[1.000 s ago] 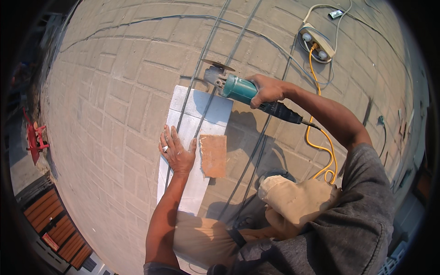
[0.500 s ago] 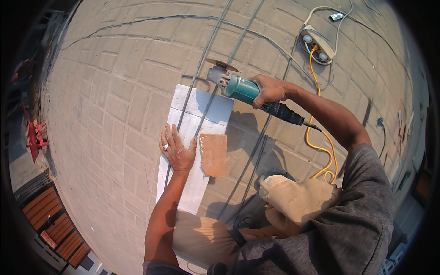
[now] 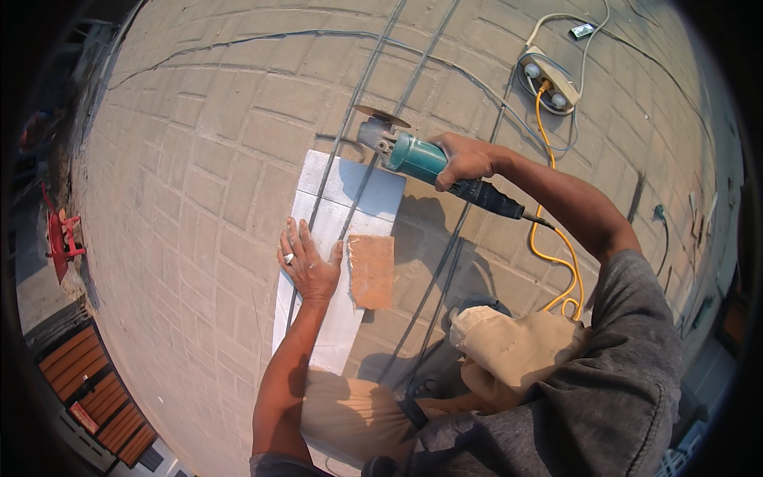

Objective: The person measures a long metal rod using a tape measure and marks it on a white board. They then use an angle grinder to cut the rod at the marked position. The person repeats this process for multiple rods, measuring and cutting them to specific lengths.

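My right hand [image 3: 467, 157] is wrapped round the green and black body of an angle grinder [image 3: 420, 160]. The grinder's brownish disc [image 3: 383, 117] sits over two long thin metal rods [image 3: 320, 191], which run side by side away from me. I cannot tell whether the disc touches them. Lying flat with its fingers stretched, my left hand [image 3: 311, 264] rests on the rods' near part. Under the rods is a white board [image 3: 330, 342]. A brown rectangular piece [image 3: 371, 272], rough along one edge, lies on the board's right side beside my left thumb.
An orange cord [image 3: 578, 258] runs along the paving to a power strip [image 3: 554, 75] at the far right. More thin rods [image 3: 435, 278] lie between the board and my leg. A grey cable [image 3: 262, 33] crosses the far paving. A red metal object [image 3: 63, 234] stands far left.
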### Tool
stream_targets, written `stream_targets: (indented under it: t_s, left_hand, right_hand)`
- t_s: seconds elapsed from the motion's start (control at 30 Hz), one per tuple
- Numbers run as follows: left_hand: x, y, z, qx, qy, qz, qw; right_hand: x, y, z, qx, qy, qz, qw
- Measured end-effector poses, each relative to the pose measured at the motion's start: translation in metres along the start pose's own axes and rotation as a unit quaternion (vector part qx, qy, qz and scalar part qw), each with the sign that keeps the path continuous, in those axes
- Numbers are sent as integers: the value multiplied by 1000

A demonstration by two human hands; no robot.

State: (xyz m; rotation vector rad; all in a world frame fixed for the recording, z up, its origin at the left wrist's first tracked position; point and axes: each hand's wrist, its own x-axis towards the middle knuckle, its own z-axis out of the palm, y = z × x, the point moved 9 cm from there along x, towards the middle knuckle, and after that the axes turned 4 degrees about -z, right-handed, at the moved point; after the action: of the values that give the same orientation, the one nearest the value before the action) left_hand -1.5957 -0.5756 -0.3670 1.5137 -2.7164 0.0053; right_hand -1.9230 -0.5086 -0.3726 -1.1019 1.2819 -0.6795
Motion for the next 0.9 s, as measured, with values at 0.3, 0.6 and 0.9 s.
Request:
stream_targets:
  t_s: [0.3,0.6,0.9]
  left_hand:
    - [0,3,-2,-2,-3,4,1000]
    - [0,2,-1,-5,-12,1,1000]
    - [0,3,-1,-6,-11,2,1000]
  right_hand:
    - [7,2,-1,1,7,-7,1000]
    - [6,4,1,15,0,-6,1000]
    - [4,6,-1,-1,1,2,1000]
